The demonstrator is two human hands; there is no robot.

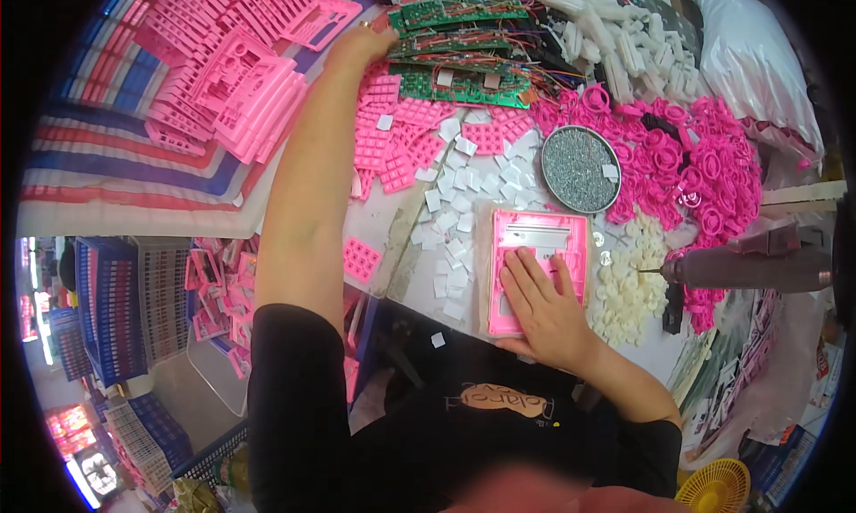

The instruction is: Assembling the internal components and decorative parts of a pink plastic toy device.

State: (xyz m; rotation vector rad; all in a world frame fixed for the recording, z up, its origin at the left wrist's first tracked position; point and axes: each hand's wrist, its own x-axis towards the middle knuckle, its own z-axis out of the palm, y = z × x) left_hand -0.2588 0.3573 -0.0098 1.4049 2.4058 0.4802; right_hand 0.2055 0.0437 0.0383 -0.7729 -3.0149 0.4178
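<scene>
My left hand (364,45) reaches far forward to the left ends of a row of green circuit boards (459,45) with red wires. Its fingertips are too small and partly hidden to show whether they grip a board. My right hand (542,303) lies flat with fingers stretched out on a pink plastic casing (501,312). That casing lies open side up in front of me, and a silvery strip shows in its far part.
Around lie pink keypads (410,111), white square pieces (456,183), a round tin of small screws (580,169), magenta rings (704,174) and cream discs (631,285). An electric screwdriver (749,268) points in from the right. Stacked pink casings (259,111) stand at the left.
</scene>
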